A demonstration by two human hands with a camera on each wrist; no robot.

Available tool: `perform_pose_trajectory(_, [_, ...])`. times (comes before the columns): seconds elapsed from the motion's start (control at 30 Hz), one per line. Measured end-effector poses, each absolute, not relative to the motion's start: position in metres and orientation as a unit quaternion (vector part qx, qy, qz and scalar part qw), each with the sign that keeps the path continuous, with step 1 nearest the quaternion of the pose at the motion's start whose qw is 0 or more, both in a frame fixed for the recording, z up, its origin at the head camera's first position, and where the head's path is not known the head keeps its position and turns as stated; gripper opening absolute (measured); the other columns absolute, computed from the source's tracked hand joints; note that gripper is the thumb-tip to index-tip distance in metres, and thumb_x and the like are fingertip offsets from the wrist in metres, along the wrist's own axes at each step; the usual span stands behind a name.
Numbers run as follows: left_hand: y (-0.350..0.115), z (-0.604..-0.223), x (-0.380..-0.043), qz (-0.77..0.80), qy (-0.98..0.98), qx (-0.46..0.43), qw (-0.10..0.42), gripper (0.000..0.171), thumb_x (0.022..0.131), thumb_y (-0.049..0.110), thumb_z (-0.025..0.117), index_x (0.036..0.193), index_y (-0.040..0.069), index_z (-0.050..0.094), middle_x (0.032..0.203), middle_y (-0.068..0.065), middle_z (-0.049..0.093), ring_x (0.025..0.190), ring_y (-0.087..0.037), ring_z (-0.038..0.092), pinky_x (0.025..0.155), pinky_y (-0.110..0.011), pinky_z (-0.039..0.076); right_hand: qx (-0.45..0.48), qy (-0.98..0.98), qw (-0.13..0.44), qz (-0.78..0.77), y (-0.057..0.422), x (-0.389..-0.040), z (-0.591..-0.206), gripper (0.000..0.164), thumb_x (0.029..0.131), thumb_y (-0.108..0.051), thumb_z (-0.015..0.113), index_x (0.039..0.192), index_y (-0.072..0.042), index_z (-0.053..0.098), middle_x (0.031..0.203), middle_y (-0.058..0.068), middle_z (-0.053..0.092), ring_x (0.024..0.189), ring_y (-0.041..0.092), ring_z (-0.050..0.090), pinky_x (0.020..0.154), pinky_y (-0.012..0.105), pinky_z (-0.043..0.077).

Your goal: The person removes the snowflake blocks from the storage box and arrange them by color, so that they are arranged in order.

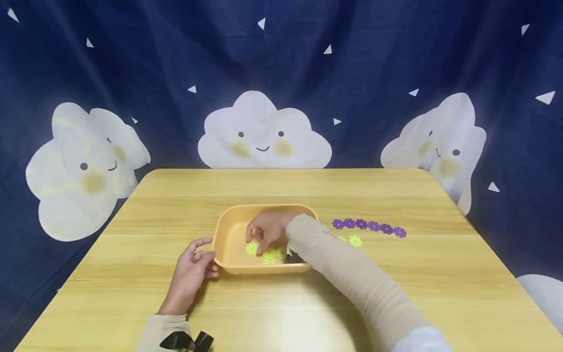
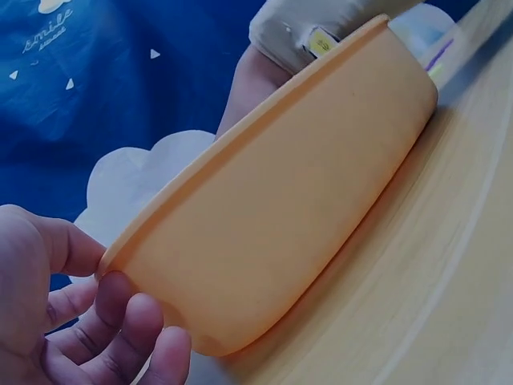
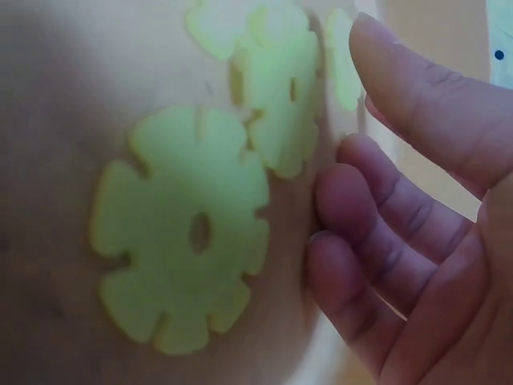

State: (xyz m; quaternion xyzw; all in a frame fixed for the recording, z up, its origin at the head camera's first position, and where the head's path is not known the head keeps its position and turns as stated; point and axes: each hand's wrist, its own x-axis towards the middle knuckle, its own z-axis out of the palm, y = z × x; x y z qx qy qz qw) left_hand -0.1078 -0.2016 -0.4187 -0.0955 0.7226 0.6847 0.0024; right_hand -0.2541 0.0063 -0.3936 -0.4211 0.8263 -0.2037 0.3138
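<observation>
An orange plastic basin stands on the wooden table. My left hand grips its left rim, thumb at the lip and fingertips against the outer wall. Inside the basin, my right hand reaches down over several yellow flower-shaped plastic discs. One yellow disc lies right by its fingertips. The right wrist view shows a large notched disc with a center hole; the thumb and loosely bent fingers are apart, with nothing between them.
To the right of the basin, several purple flower discs form a joined row on the table. Nearer, a yellow disc lies partly beside the right sleeve. A dark blue cloud-patterned curtain hangs behind.
</observation>
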Motion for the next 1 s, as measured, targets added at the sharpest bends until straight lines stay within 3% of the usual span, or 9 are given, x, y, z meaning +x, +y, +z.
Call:
perform_pose_trajectory(0.53, [-0.2030, -0.4229, -0.1039, 0.700, 0.709, -0.085, -0.018, 0.038, 0.096, -0.002, 0.051, 0.133, -0.001, 0.041, 0.075, -0.003, 0.060, 0.063, -0.012, 0.059, 0.061, -0.028, 0.058, -0.439, 0.817, 0.299, -0.223, -0.0044, -0.2477, -0.4013, 0.028, 0.079, -0.006, 0.080, 0.103, -0.015, 0.071, 0.067, -0.003, 0.058, 0.064, 0.006, 0.051, 0.065, 0.018, 0.047])
perform_pose_trajectory(0.7, [-0.2033, -0.4234, -0.1048, 0.703, 0.706, -0.082, -0.015, 0.039, 0.096, -0.003, 0.051, 0.133, -0.002, 0.040, 0.075, -0.003, 0.060, 0.062, -0.013, 0.059, 0.060, -0.029, 0.058, -0.442, 0.819, 0.295, -0.217, -0.0045, -0.2485, -0.4027, 0.024, 0.077, -0.005, 0.081, 0.095, -0.014, 0.069, 0.078, -0.006, 0.060, 0.075, 0.006, 0.052, 0.072, 0.018, 0.046])
perform_pose_trajectory(0.87, [-0.2026, -0.4238, -0.1057, 0.703, 0.706, -0.080, -0.014, 0.039, 0.096, -0.002, 0.051, 0.133, -0.001, 0.041, 0.075, -0.002, 0.059, 0.063, -0.013, 0.059, 0.060, -0.028, 0.058, -0.443, 0.827, 0.282, -0.203, -0.0032, -0.2494, -0.4029, 0.028, 0.077, -0.007, 0.081, 0.101, -0.017, 0.070, 0.092, -0.007, 0.061, 0.090, 0.007, 0.054, 0.083, 0.018, 0.045])
perform_pose_trajectory(1.0, [-0.2018, -0.4241, -0.1063, 0.703, 0.707, -0.078, -0.016, 0.038, 0.095, -0.002, 0.051, 0.132, -0.002, 0.041, 0.075, -0.002, 0.059, 0.063, -0.013, 0.058, 0.060, -0.028, 0.058, -0.450, 0.832, 0.271, -0.179, -0.0012, -0.2482, -0.4014, 0.027, 0.078, -0.011, 0.081, 0.101, -0.018, 0.068, 0.094, -0.008, 0.060, 0.092, 0.007, 0.054, 0.085, 0.018, 0.045])
